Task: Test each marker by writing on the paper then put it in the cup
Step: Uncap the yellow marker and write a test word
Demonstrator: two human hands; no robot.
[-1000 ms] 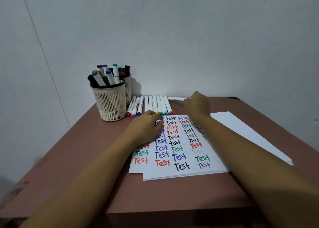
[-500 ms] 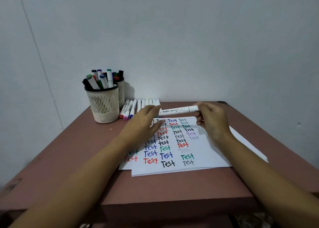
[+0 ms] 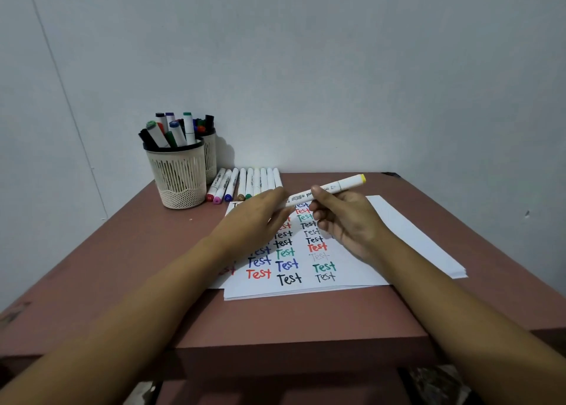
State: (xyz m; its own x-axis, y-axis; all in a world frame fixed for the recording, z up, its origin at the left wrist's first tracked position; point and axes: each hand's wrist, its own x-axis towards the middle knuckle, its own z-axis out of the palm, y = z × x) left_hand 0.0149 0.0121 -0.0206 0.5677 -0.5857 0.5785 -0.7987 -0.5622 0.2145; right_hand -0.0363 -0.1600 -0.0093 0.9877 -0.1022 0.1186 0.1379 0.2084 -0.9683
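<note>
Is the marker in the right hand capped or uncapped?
Capped at its visible end: the marker in the right hand shows a yellow cap. Its other end is behind the left hand; cannot tell.

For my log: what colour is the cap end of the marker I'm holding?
Yellow cap end on marker; head view.

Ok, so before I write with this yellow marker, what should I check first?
1. Is the marker held in the right hand: ok.
2. Is the yellow cap off: not ok, it is on.
3. Does the left hand grip the marker's other end: cannot tell, its fingers hide that end.
4. Is there blank space on the paper: ok, bare white to the right.
5. Is there room in the cup: cannot tell, it looks crowded.
</note>
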